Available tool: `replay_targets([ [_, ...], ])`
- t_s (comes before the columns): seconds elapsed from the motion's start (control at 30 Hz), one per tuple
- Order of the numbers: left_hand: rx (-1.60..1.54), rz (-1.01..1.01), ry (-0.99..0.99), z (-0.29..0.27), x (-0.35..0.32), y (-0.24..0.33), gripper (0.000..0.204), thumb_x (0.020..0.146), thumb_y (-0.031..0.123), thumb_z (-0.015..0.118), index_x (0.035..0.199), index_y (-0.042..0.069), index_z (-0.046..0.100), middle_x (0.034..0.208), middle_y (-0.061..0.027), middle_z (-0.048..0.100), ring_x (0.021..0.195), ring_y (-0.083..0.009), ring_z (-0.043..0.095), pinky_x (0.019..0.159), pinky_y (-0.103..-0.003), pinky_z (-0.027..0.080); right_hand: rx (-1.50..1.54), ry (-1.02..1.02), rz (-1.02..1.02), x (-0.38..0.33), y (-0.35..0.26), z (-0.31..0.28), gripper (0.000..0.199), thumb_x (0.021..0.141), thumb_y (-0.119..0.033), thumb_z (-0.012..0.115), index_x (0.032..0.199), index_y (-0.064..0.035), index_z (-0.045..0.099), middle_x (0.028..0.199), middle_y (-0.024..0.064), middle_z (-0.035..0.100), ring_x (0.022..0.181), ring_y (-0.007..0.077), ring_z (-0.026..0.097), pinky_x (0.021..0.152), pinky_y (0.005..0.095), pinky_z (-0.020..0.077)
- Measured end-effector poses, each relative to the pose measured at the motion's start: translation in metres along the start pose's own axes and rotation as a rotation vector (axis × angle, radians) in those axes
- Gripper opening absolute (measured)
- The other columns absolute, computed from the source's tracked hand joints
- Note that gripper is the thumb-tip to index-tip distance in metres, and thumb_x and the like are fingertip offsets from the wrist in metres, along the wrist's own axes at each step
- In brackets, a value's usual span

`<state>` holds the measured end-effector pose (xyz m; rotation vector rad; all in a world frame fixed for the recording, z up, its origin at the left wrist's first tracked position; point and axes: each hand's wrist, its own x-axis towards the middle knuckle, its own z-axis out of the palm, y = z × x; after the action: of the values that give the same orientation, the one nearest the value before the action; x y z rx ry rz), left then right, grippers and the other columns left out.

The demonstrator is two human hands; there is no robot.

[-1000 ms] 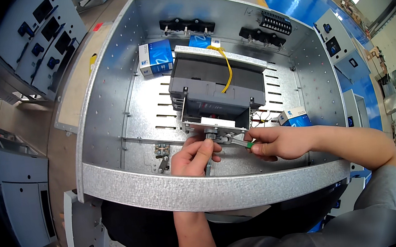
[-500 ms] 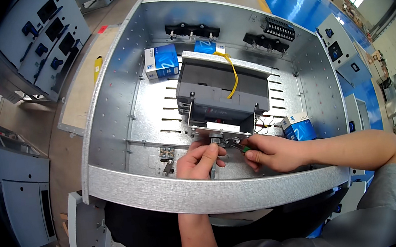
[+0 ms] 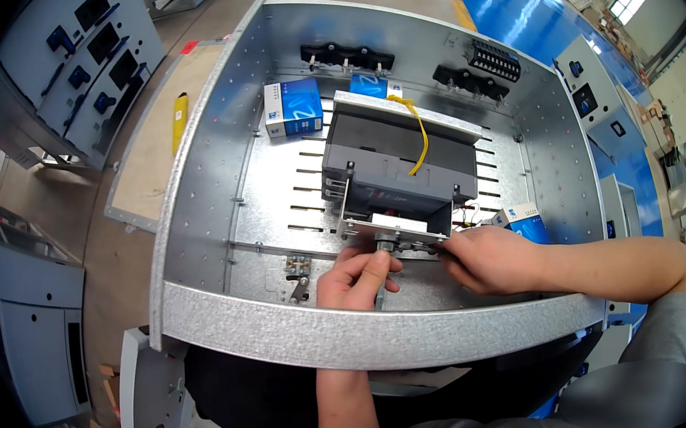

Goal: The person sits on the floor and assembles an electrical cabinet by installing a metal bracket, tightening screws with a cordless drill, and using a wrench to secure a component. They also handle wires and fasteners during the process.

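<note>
Pinched between thumb and fingers of the left hand (image 3: 358,277) is a small fitting on the near edge of the bracket (image 3: 391,230) under the dark circuit breaker (image 3: 396,166), mid-floor of the galvanised steel enclosure (image 3: 213,169). Closed right hand (image 3: 490,259) grips the bracket's right end, its object hidden. Blue-and-white box (image 3: 293,108) lies far left.

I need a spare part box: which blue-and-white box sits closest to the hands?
The blue-and-white box just beyond the right hand, by the enclosure's right wall. The two others lie at the far end, behind the dark unit.
</note>
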<state>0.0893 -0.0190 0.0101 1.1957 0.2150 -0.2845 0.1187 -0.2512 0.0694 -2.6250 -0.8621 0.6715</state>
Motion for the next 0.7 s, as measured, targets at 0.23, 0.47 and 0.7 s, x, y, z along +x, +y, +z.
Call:
replay_targets([
  [0.23,-0.012,-0.031,-0.010,-0.001,-0.002,0.003,0.032,0.099,0.025,0.068,0.091,-0.004,0.077,0.101,-0.0072,0.063,0.078,-0.0123,0.062,0.071,-0.025,0.047,0.066,0.054,-0.034,0.002,0.007,0.011,0.025,0.098,-0.012,0.057,0.116,0.0017,0.047,0.083,0.0229,0.066,0.075,0.0440,0.067,0.066,0.0523,0.0541],
  [0.47,-0.013,-0.051,-0.015,-0.002,-0.003,0.004,0.032,0.099,0.026,0.069,0.092,-0.004,0.078,0.102,-0.0085,0.062,0.083,-0.0130,0.062,0.074,-0.026,0.050,0.187,0.052,0.061,0.006,0.003,0.010,0.020,0.108,-0.022,0.049,0.110,-0.0020,0.048,0.073,0.0228,0.064,0.071,0.0440,0.067,0.063,0.0526,0.0529],
  [0.7,0.005,-0.025,-0.004,-0.002,-0.001,0.000,0.032,0.098,0.027,0.069,0.090,-0.004,0.077,0.098,-0.0071,0.063,0.082,-0.0130,0.062,0.074,-0.026,0.046,0.168,0.043,0.097,0.004,-0.001,0.008,0.022,0.108,-0.024,0.049,0.111,-0.0028,0.052,0.075,0.0234,0.065,0.072,0.0441,0.067,0.065,0.0537,0.0530],
])
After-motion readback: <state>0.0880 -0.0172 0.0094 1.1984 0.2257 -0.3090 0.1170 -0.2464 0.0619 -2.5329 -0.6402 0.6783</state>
